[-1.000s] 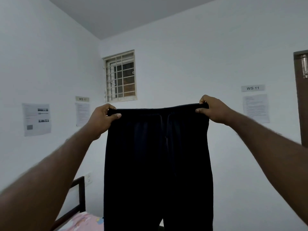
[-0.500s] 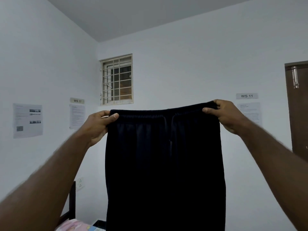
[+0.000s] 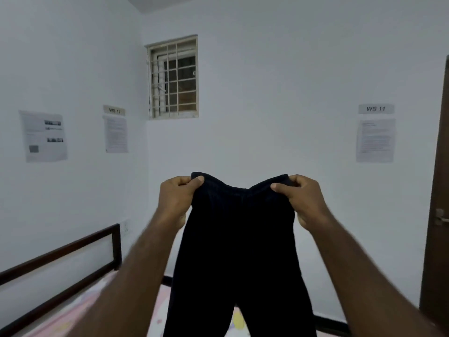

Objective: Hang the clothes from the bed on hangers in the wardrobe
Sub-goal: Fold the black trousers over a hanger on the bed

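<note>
Room: white walls; barred window (image 3: 173,77) high on the far wall, close to the corner
Notices: sign "WS 17" (image 3: 114,110) on the left wall with a printed sheet (image 3: 116,134) under it, and a second sheet (image 3: 43,136) further left; sign "WS 11" (image 3: 376,108) on the far wall at right, with a third sheet (image 3: 375,141) below
Door: brown door (image 3: 437,215) at the right edge with a metal handle (image 3: 441,218); the frame cuts off most of it
Bed: dark wooden rail (image 3: 73,249) along the left wall, pink patterned bedsheet (image 3: 77,310) below it; wall socket (image 3: 125,226) just past the rail's end
In the way: trousers and both forearms cover the middle of the bed and the lower far wall
Trousers (image 3: 240,251): black, held in the air above the bed, waistband uppermost; the waistband sags in a shallow dip between the hands; two legs hang down and part near the bottom edge
Left hand (image 3: 177,198): pinches the left end of the waistband, thumb on the near face, fingers curled behind
Right hand (image 3: 301,198): pinches the right end the same way
Hidden: leg ends run off the bottom edge; the fabric is too dark to show seams; the print on the sheets is unreadable; forearms are blurred
</note>
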A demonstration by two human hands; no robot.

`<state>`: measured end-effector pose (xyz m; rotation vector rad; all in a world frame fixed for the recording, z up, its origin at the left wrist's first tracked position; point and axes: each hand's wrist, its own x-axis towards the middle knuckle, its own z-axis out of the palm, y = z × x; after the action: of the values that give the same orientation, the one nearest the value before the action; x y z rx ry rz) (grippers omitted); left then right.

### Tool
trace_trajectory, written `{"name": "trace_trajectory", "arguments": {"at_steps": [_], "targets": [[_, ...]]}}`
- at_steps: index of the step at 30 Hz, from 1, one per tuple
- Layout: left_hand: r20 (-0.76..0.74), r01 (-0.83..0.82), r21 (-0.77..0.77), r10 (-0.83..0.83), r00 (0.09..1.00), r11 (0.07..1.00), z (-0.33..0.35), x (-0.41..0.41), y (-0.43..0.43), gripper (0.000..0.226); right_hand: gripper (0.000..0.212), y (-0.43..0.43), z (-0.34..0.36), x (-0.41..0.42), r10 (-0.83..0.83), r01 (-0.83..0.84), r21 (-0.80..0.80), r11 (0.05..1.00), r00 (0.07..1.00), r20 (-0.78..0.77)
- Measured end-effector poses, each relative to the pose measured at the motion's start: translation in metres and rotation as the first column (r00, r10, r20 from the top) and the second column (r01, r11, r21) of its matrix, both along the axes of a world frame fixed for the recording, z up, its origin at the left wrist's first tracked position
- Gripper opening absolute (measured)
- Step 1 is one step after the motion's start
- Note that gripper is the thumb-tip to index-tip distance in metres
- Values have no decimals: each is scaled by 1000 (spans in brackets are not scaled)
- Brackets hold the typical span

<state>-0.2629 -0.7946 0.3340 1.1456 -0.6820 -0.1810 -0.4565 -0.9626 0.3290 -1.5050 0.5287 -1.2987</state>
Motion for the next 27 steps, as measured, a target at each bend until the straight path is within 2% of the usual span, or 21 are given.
{"name": "trace_trajectory", "arguments": {"at_steps": [3, 6, 10, 14, 17, 21, 23, 25, 27], "targets": [[2, 7, 16, -7, 1000, 1000, -36, -39, -4, 9, 16, 39, -37, 13, 57, -57, 5, 998, 998, 39], [88, 29, 78, -36, 995, 997, -74, -74, -5, 7, 22, 74, -76, 20, 102, -101, -31, 994, 995, 21], [107, -58, 144, 43, 993, 988, -109, -94, 5, 5, 32, 105, -119, 11, 59, -62, -42, 997, 997, -48], [159, -85, 199, 53, 986, 976, -132, -100, 14, 7, 30, 117, -142, 2, -6, 1, -42, 999, 993, -114], [134, 5, 218, -35, 990, 976, -140, -105, 17, 9, 37, 125, -155, -2, 7, -24, -92, 995, 983, -183], [-13, 215, 172, -216, 976, 961, -148, -101, 23, 28, 71, 142, -183, -3, 52, -102, -182, 978, 964, -259], [-48, 271, 170, -266, 963, 948, -154, -91, 27, 28, 82, 146, -199, -6, 146, -194, -168, 966, 954, -262], [-48, 289, 202, -286, 957, 936, -160, -79, 29, 26, 85, 144, -209, -11, 283, -322, -125, 938, 925, -255], [15, 277, 264, -291, 957, 924, -170, -71, 31, 27, 74, 138, -216, -18, 323, -356, -95, 930, 912, -254]]}}
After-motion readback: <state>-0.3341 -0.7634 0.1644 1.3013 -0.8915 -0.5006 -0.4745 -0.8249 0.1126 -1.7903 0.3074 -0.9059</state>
